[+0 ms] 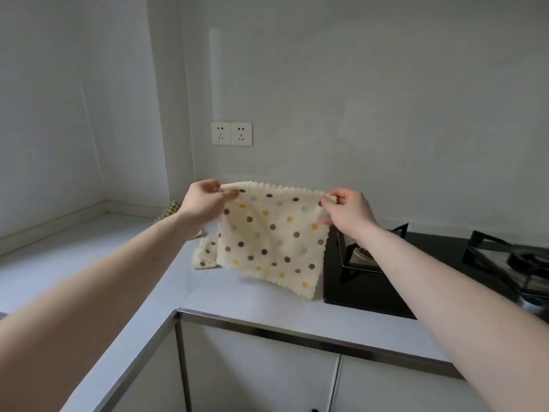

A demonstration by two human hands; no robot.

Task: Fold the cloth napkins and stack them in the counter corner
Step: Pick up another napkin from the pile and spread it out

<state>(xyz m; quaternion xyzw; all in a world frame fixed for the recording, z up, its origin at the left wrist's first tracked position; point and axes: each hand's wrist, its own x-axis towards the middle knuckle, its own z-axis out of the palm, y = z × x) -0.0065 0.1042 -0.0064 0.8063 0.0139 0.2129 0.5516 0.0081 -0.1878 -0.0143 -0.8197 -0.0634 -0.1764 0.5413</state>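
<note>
A cream napkin with coloured polka dots (pixel 273 236) hangs spread out above the counter, its lower edge near the worktop. My left hand (pixel 202 203) pinches its top left corner and my right hand (pixel 347 211) pinches its top right corner. Behind it on the counter lies another cream dotted napkin (pixel 205 254), mostly hidden. A checked cloth (pixel 169 211) peeks out behind my left wrist, close to the back wall. The counter corner (pixel 107 208) lies at the far left.
A black gas hob (pixel 430 263) with metal pan supports sits to the right of the napkin. Two wall sockets (pixel 231 133) are above the counter. The grey L-shaped worktop (pixel 89 248) runs left and toward me, with cabinet doors (pixel 261 373) below.
</note>
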